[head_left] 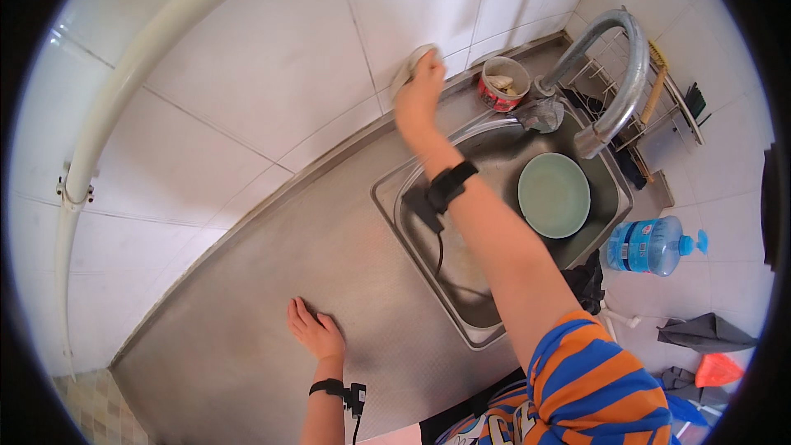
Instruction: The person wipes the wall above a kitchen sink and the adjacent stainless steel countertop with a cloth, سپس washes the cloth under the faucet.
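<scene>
My right hand (422, 89) presses a pale cloth (403, 73) against the white wall tiles (296, 62), just above the counter's back edge. My left hand (316, 329) rests on the stainless steel counter (247, 272), its fingers somewhat apart and no object in it. Under my right forearm lies the steel sink (469, 259), which holds a pale green bowl (554, 195). Each wrist wears a black strap with a small device and a cable. Part of the cloth is hidden by my right hand.
A curved metal faucet (636, 74) arches over the sink. Behind it stands a wire rack (670, 89) with a brush. A red tub (496, 99) sits by the wall, a blue pump bottle (642, 246) right of the sink. A white pipe (117, 99) runs along the tiles.
</scene>
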Tool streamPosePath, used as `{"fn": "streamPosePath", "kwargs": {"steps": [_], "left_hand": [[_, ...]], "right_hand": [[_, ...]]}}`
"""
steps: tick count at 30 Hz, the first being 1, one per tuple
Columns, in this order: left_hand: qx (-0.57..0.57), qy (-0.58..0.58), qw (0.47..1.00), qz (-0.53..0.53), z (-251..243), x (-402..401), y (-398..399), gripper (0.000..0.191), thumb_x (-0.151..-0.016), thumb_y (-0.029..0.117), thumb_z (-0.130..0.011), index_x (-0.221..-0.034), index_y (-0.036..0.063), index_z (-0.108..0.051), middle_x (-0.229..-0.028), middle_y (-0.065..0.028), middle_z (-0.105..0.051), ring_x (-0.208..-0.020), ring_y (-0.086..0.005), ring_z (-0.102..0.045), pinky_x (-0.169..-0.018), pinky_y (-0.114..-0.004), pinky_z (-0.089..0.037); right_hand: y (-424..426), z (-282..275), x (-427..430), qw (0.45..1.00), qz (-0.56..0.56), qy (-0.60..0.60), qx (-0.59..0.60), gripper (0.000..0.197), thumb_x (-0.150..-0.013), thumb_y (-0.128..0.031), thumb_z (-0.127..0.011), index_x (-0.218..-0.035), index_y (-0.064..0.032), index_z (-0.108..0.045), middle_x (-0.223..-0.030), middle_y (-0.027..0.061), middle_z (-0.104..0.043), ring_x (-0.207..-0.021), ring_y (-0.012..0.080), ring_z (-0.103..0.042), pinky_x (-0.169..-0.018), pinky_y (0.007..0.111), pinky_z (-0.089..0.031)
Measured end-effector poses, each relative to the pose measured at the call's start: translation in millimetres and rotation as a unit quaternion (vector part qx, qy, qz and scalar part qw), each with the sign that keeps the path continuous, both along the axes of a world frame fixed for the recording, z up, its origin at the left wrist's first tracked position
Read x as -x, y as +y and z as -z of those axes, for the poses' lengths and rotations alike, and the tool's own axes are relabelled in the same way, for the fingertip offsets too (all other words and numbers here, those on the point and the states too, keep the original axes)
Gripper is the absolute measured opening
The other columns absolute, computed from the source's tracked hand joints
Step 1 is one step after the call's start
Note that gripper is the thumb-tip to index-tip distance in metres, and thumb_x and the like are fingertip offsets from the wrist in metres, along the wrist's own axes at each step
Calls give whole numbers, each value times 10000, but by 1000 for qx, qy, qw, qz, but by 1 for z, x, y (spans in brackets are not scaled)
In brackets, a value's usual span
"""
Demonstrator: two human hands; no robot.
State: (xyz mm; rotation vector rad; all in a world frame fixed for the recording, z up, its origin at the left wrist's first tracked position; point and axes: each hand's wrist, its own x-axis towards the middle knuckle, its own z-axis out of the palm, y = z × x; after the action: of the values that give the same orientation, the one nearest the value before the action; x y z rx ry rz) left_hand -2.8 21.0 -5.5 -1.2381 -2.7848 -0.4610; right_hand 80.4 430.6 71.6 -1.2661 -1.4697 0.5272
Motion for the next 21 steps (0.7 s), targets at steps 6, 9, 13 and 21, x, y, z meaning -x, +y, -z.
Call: {"fn": "streamPosePath", "kwargs": {"steps": [6, 9, 13, 21], "left_hand": [[4, 15, 1000, 14, 1, -4, 5, 493, -813, 133, -411, -1282, -10, -354, -1333, -190, -328, -1216, -353, -303, -1019, -453, -230], [-2, 5, 1000, 16, 0, -6, 6, 501, -787, 95, -431, -1270, -19, -363, -1330, -193, -335, -1224, -360, -300, -1020, -474, -231], [13, 12, 1000, 5, 2, 0, -2, 500, -800, 121, -415, -1277, -16, -357, -1331, -199, -329, -1222, -361, -299, -1022, -466, -227], [17, 2, 1000, 2, 0, -4, 3, 513, -786, 109, -417, -1280, -16, -356, -1330, -196, -335, -1227, -362, -298, -1027, -472, -216]], "right_hand": [[29, -9, -16, 995, -29, 95, 10, 448, -877, -8, -398, -1310, 26, -287, -1148, 190, -363, -1009, 313, -388, -896, 354, -342], [72, -25, -35, 983, 59, 171, -33, 344, -923, -147, -387, -1214, 37, -369, -1129, 178, -360, -992, 283, -383, -880, 347, -341], [29, -98, -15, 871, -9, 473, 134, 337, -938, -255, -413, -1131, 20, -439, -1103, 153, -371, -963, 270, -383, -859, 332, -347], [18, -38, -11, 962, -36, -158, -218, 484, -864, -224, -530, -1263, 8, -385, -1180, 173, -388, -1042, 325, -393, -952, 387, -317]]}}
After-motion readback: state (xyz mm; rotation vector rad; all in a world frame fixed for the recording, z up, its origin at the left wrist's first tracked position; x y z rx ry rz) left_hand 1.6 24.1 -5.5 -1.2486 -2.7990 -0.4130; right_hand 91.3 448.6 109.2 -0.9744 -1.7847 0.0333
